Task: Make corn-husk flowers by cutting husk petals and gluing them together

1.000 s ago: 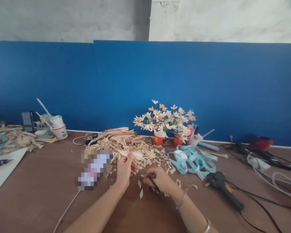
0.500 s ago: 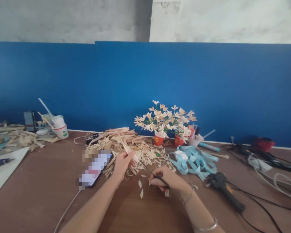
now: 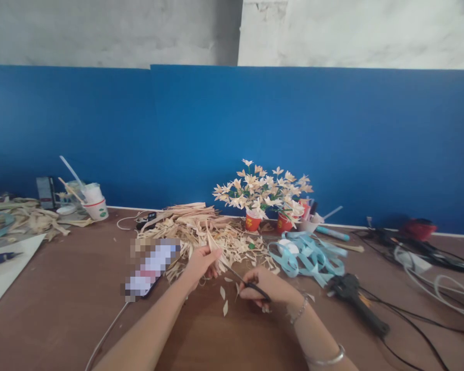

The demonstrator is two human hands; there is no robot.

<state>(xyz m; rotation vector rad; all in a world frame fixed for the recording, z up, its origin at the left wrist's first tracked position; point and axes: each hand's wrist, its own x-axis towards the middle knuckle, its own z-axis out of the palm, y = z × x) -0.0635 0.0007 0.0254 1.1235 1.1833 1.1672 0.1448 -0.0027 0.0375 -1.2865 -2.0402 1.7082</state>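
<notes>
Between the fingers of my left hand (image 3: 203, 263) is a pale dried husk strip (image 3: 210, 241), its pointed end sticking up. My right hand (image 3: 263, 286) is closed around the dark handles of a pair of scissors (image 3: 255, 289). The blades point up and left, and their tips reach the lower part of the strip by my left fingers; whether they are on it I cannot tell. Small petal-shaped cut pieces (image 3: 225, 308) lie on the table below my hands. A heap of pale husk scraps (image 3: 239, 242) spreads just behind them.
Red cups (image 3: 252, 221) hold pale handmade flowers (image 3: 261, 188) at the back. A phone (image 3: 152, 270) with a cable lies left of my hands. Light blue ribbon (image 3: 313, 257) and a glue gun (image 3: 358, 304) lie right. A blue partition (image 3: 232, 129) stands behind the brown table (image 3: 81, 288).
My left hand has moved slightly right, and the husk strip now stands more upright. My right hand with the scissors stays nearly in place.
</notes>
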